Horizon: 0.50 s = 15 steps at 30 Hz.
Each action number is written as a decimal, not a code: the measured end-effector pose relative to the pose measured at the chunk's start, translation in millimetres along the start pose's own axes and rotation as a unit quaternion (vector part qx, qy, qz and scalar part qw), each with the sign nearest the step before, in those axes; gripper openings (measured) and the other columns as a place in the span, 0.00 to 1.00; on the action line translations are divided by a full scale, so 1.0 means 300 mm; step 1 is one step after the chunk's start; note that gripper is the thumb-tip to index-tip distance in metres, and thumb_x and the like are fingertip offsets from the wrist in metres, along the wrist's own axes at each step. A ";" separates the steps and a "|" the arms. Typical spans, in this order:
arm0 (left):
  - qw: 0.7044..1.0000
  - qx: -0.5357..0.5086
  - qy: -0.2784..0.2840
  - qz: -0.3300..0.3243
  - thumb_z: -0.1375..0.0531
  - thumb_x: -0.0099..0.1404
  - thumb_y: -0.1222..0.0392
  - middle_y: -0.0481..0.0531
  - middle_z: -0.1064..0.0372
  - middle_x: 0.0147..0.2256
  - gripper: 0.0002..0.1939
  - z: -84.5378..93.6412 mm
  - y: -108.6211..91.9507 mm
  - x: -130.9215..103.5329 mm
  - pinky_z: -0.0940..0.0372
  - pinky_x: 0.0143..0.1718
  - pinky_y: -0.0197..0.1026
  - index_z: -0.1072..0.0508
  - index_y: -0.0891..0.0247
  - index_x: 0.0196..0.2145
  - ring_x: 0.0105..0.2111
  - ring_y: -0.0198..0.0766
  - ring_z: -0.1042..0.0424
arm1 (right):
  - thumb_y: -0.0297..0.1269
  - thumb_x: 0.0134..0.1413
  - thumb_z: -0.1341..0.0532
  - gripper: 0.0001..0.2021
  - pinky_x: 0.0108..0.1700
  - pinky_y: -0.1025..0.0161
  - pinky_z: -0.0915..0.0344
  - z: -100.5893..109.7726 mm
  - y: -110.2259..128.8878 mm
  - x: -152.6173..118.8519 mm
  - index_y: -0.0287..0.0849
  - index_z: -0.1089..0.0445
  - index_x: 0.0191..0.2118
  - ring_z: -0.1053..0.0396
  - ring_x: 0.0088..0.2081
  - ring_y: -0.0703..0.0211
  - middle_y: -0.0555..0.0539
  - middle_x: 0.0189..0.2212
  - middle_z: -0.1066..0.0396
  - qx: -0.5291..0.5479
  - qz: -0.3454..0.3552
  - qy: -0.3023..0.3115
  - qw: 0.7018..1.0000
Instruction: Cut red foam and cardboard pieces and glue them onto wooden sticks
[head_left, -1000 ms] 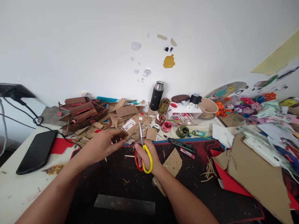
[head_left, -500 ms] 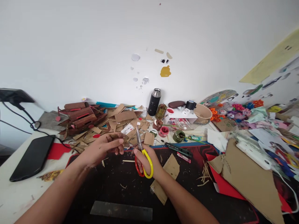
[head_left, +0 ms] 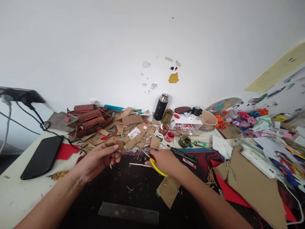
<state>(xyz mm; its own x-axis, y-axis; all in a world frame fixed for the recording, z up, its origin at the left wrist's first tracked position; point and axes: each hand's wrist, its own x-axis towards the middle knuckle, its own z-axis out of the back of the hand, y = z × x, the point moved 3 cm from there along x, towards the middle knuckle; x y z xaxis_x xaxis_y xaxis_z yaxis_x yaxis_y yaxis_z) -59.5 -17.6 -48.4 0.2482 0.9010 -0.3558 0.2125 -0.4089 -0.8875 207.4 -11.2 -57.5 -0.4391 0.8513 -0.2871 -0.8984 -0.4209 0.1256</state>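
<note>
My left hand [head_left: 103, 159] is closed, its thumb and index finger pinching a small brown piece [head_left: 121, 145] that looks like cardboard. To its right, my right hand [head_left: 163, 162] grips yellow-handled scissors [head_left: 158, 168], whose metal blades point up and left toward the cardboard scraps. Below the hands is a dark mat [head_left: 124, 190]. A thin pale stick [head_left: 135, 164] lies on it between the hands, and a brown cardboard piece [head_left: 168, 191] lies under my right wrist. A clear ruler [head_left: 128, 213] rests near the bottom edge.
Brown model boats [head_left: 89, 119] and a pile of cardboard scraps [head_left: 131, 119] line the back left. A black flask [head_left: 161, 106], open paint jars [head_left: 170, 136] and a green cutter [head_left: 184, 154] stand or lie beyond the hands. A phone [head_left: 43, 156] lies left, large cardboard [head_left: 257, 187] right.
My right hand has turned, tilting the scissors from nearly upright to pointing up and left. My left hand has shifted slightly left in view. The camera view has moved a little.
</note>
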 end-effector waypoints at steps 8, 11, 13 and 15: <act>0.999 -0.037 -0.025 0.004 0.23 0.59 0.47 0.48 0.22 0.28 0.18 0.106 0.016 -0.061 0.37 0.27 0.35 0.22 0.61 0.32 0.28 0.35 0.27 | 0.48 0.67 0.31 0.18 0.44 0.56 0.31 0.038 -0.010 -0.004 0.42 0.21 0.54 0.17 0.46 0.37 0.34 0.44 0.16 -0.067 0.032 0.058 0.996; 0.997 -0.050 -0.061 0.002 0.23 0.57 0.50 0.48 0.23 0.28 0.16 0.144 0.021 -0.078 0.35 0.25 0.35 0.21 0.62 0.32 0.27 0.36 0.27 | 0.43 0.67 0.33 0.18 0.45 0.56 0.31 0.041 -0.012 -0.004 0.42 0.23 0.57 0.17 0.47 0.37 0.34 0.46 0.16 -0.075 0.024 0.065 0.995; 0.994 -0.063 -0.084 0.000 0.20 0.51 0.50 0.51 0.21 0.30 0.19 0.165 0.021 -0.086 0.35 0.23 0.35 0.20 0.63 0.32 0.26 0.37 0.27 | 0.44 0.68 0.33 0.19 0.46 0.56 0.30 0.039 -0.017 -0.003 0.42 0.24 0.59 0.18 0.48 0.37 0.34 0.47 0.16 -0.073 0.024 0.075 0.994; 0.992 -0.082 -0.100 -0.001 0.17 0.46 0.50 0.54 0.20 0.31 0.24 0.181 0.021 -0.091 0.34 0.22 0.36 0.20 0.65 0.32 0.26 0.37 0.27 | 0.45 0.69 0.34 0.19 0.47 0.56 0.30 0.036 -0.025 -0.004 0.43 0.24 0.60 0.18 0.49 0.38 0.35 0.48 0.16 -0.073 0.027 0.082 0.994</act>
<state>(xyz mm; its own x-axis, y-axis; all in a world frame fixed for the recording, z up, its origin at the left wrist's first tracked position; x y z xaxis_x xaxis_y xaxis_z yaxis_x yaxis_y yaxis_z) -116.2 -37.0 -60.3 0.0586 0.9059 -0.4193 0.3674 -0.4102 -0.8347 214.5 -5.6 -47.8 -0.4685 0.7688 -0.4353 -0.8565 -0.5161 0.0103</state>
